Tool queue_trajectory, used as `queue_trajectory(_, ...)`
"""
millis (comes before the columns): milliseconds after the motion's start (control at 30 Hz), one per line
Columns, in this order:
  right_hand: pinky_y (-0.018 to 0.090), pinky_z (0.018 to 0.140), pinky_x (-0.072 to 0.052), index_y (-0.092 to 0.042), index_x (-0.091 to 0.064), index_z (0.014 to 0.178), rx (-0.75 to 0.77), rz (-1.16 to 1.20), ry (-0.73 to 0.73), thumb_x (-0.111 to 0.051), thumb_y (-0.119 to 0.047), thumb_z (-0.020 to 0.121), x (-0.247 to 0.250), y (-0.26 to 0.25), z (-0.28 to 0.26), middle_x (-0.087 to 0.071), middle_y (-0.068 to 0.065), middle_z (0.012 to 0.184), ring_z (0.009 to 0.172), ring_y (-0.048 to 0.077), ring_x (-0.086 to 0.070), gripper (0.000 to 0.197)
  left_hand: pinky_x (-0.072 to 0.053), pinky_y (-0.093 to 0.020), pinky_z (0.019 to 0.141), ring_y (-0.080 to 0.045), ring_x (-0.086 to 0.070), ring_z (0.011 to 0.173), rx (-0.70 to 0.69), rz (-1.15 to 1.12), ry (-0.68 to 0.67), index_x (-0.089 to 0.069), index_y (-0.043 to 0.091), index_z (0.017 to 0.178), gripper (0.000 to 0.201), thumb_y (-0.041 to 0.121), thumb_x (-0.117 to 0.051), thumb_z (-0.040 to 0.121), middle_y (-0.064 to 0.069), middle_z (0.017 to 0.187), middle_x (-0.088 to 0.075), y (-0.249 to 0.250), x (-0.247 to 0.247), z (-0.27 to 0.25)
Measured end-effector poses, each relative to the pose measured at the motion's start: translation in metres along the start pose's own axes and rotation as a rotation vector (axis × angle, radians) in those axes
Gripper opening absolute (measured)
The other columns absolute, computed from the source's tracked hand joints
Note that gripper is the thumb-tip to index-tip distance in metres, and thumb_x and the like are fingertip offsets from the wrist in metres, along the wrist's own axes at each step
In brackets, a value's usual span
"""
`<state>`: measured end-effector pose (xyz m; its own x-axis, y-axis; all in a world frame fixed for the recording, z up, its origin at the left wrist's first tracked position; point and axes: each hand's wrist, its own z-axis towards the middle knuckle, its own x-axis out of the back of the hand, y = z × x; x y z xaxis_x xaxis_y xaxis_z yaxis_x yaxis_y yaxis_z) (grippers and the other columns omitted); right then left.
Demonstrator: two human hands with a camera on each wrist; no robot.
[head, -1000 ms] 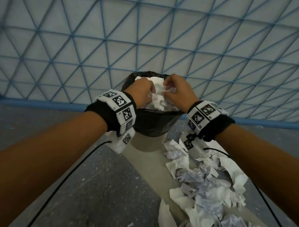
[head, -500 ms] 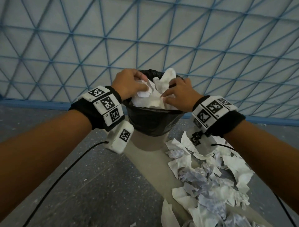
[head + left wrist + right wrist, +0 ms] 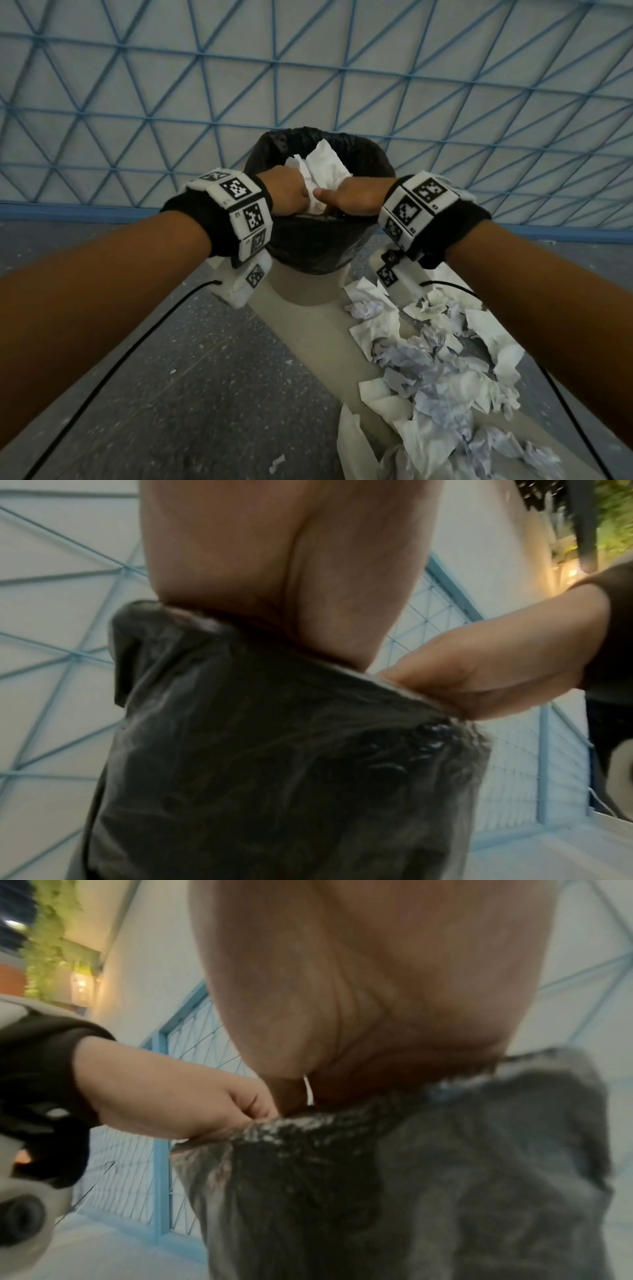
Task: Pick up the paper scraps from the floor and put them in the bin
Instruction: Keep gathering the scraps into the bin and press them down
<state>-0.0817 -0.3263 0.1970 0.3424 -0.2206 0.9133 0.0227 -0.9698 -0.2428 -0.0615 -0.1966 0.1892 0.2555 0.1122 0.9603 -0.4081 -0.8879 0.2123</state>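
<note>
A bin lined with a black bag stands on the floor against the fence. A wad of white paper scraps sticks up out of its mouth. My left hand and right hand meet over the near rim, both curled around the wad and pressing it down. Their fingertips are hidden inside the bin. In the left wrist view my left palm dips behind the bag, with the right hand beside it. A large pile of torn paper scraps lies on the floor at right.
A blue wire-mesh fence with a blue base rail runs right behind the bin. The bin stands on a pale concrete strip; dark speckled floor lies to the left. A black cable trails from my left wrist.
Both hands have come together and sunk lower into the bin's mouth, pushing the paper wad down; half a second ago they held it above the rim.
</note>
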Motion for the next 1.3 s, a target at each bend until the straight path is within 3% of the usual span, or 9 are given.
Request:
queue_trajectory(167,0.026,0.071,-0.036,-0.003,-0.068,0.094,0.125,0.235,0.500,-0.042,-0.028,0.096,0.008,0.028,-0.019,-0.063,0.011,0.085,0.087,0.022,-0.057,0.036,-0.044,-0.038,0.095,-0.032,-0.055,0.115,-0.049,-0.006,0.380,-0.064,0.025,0.115,0.034,0.015,-0.045,0.089,-0.009,0.128,-0.060,0.005,0.002,-0.020)
queue_trajectory(333,0.034,0.076,-0.036,0.004,-0.061,0.093,0.057,0.314,0.803,-0.050,-0.016,0.090,0.010,0.085,-0.026,-0.065,0.023,0.095,0.085,0.028,-0.056,0.023,-0.033,-0.029,0.095,-0.030,-0.048,0.109,-0.335,-0.210,0.734,-0.066,0.013,0.104,0.035,0.000,-0.046,0.078,-0.013,0.113,-0.056,0.032,0.011,-0.030)
queue_trajectory(533,0.038,0.094,-0.043,0.005,-0.062,0.106,-0.369,0.258,0.461,-0.053,-0.017,0.090,-0.023,0.198,-0.017,-0.063,0.027,0.117,0.113,0.037,-0.057,0.028,-0.047,-0.032,0.083,-0.024,-0.056,0.098,-0.871,0.000,0.347,-0.065,0.013,0.094,0.026,0.009,-0.041,0.084,-0.009,0.105,-0.061,0.096,-0.049,-0.035)
queue_trajectory(667,0.034,0.104,-0.037,-0.005,-0.059,0.120,-0.395,0.070,-0.023,-0.053,-0.011,0.091,-0.075,0.233,-0.022,-0.053,0.017,0.134,0.124,0.032,-0.049,0.030,-0.044,-0.039,0.099,-0.020,-0.046,0.121,-0.565,0.024,-0.137,-0.059,0.020,0.116,0.031,0.009,-0.045,0.091,-0.001,0.128,-0.050,0.107,-0.120,-0.003)
queue_trajectory(800,0.045,0.112,-0.030,-0.031,-0.033,0.140,-0.227,-0.196,-0.189,-0.054,-0.017,0.089,-0.125,0.235,-0.023,-0.025,0.008,0.151,0.134,0.034,-0.029,0.057,-0.029,-0.045,0.115,-0.033,-0.019,0.142,-0.289,-0.064,-0.391,-0.033,0.034,0.139,0.056,0.023,-0.056,0.089,-0.005,0.155,-0.013,0.105,-0.178,0.031)
queue_trajectory(933,0.054,0.115,-0.021,-0.036,-0.006,0.146,-0.056,-0.193,-0.213,-0.045,-0.035,0.092,-0.152,0.216,-0.016,0.001,0.004,0.158,0.142,0.039,-0.007,0.066,-0.024,-0.055,0.114,-0.042,0.005,0.144,-0.199,0.005,-0.418,-0.011,0.046,0.144,0.082,0.033,-0.065,0.083,-0.001,0.158,0.017,0.115,-0.209,0.043)
queue_trajectory(1067,0.060,0.115,-0.016,-0.043,0.007,0.144,-0.064,-0.190,-0.308,-0.049,-0.037,0.090,-0.179,0.211,0.007,0.012,0.001,0.158,0.143,0.043,0.005,0.078,-0.029,-0.050,0.112,-0.043,-0.011,0.140,-0.178,0.075,-0.484,-0.023,0.039,0.143,0.068,0.034,-0.060,0.086,-0.005,0.157,0.000,0.110,-0.230,0.045)
queue_trajectory(1133,0.060,0.114,-0.016,-0.042,0.008,0.144,-0.086,-0.164,-0.367,-0.057,-0.033,0.085,-0.184,0.209,0.012,0.006,0.006,0.158,0.142,0.044,-0.003,0.088,-0.035,-0.047,0.108,-0.039,-0.025,0.133,-0.211,0.108,-0.456,-0.036,0.029,0.138,0.056,0.024,-0.059,0.087,-0.006,0.149,-0.022,0.103,-0.236,0.043)
queue_trajectory(1300,0.037,0.106,-0.035,-0.006,-0.033,0.139,-0.074,-0.154,-0.211,-0.044,-0.014,0.093,-0.180,0.201,0.010,-0.036,0.022,0.140,0.128,0.034,-0.042,0.048,-0.040,-0.040,0.104,-0.032,-0.041,0.126,-0.223,-0.011,-0.398,-0.051,0.017,0.126,0.036,0.013,-0.050,0.091,-0.012,0.134,-0.044,0.088,-0.231,0.038)
